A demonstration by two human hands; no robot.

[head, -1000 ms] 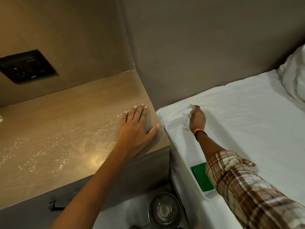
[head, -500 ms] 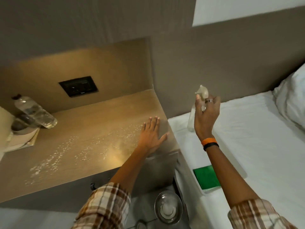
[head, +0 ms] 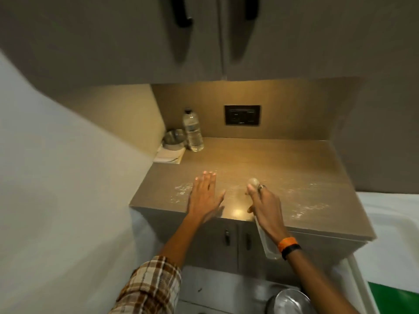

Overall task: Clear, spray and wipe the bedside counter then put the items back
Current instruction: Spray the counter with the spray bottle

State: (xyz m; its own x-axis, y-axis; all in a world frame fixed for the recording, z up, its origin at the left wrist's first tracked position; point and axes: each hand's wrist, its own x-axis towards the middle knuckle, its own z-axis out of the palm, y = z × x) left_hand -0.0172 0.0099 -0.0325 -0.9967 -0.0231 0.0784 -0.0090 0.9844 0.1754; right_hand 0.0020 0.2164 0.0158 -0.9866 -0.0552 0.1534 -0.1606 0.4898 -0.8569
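On the wooden counter (head: 260, 159) beside the bed, seen from the head camera, the left hand (head: 204, 196) lies flat with fingers spread and palm down near the front edge, gripping nothing. Just to its right, the right hand (head: 265, 205) is wrapped around a clear spray bottle (head: 267, 243), with the nozzle end pointing toward the back of the counter and the body trailing down under the wrist. An orange and black wristband (head: 289, 243) circles that wrist. Fine droplets (head: 301, 209) glisten across the front half of the counter. At the back left corner stand a plastic water bottle (head: 192, 131), upright, and beside it a metal bowl (head: 173, 138) on a folded cloth (head: 167, 155). A dark socket panel (head: 242, 115) is set in the back wall. Below, a round metal bin (head: 288, 302) sits on the floor, and a white tray (head: 362, 279) with a green cloth (head: 394, 298) lies at the lower right.
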